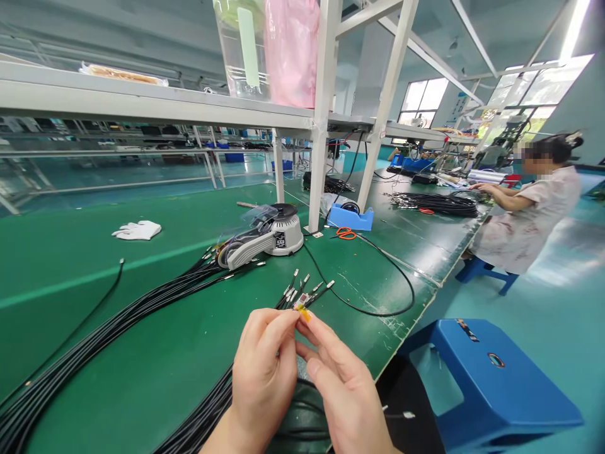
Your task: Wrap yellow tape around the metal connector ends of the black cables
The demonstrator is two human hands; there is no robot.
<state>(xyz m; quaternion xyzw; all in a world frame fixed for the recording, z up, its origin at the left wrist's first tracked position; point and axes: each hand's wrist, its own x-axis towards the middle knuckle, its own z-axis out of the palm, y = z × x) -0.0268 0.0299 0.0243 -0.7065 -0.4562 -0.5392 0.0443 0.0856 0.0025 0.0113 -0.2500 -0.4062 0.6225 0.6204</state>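
My left hand [265, 372] and my right hand [343, 384] meet low in the middle of the view, fingers pinched together. Between the fingertips is a bunch of thin black cables [302, 293] with metal ends that fan out upward. A small yellow piece of tape [304, 313] sits at the pinch, wrapped on the bunch. Both hands grip the bunch there. More black cable runs down under my wrists.
A long bundle of black cables [118, 321] lies across the green table [155, 366]. A grey tape dispenser [267, 238], a blue tape holder [350, 217], orange scissors [346, 233], a white glove [137, 230]. A blue stool [491, 384] at right; a seated person [529, 214] farther off.
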